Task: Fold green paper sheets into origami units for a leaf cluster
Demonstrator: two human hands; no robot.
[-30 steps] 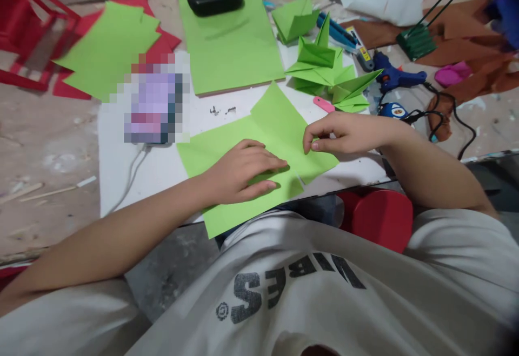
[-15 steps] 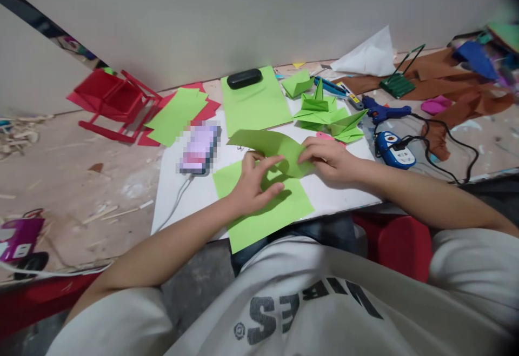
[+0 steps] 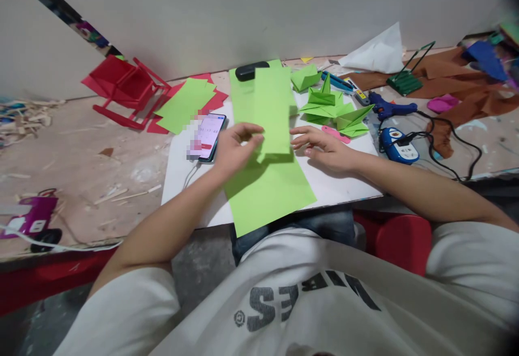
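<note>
My left hand [image 3: 237,148] pinches the lower left edge of a folded light green paper [image 3: 272,113] and holds it up off the white board [image 3: 178,167]. My right hand [image 3: 320,145] rests just right of that paper, fingers stretched out flat and apart, holding nothing. Under both hands lies a flat light green sheet [image 3: 267,194] that overhangs the board's near edge.
A phone [image 3: 208,135] on a cable lies left of my left hand. Folded green paper shapes [image 3: 332,107], a pink cutter [image 3: 335,133], a blue glue gun [image 3: 389,108] and a power strip [image 3: 399,148] sit to the right. Green and red sheets [image 3: 184,105] and a red frame [image 3: 121,88] lie at left.
The folded green paper has been lifted and turned upright in my left hand. My right hand has let go of it and opened. The view also tilted up.
</note>
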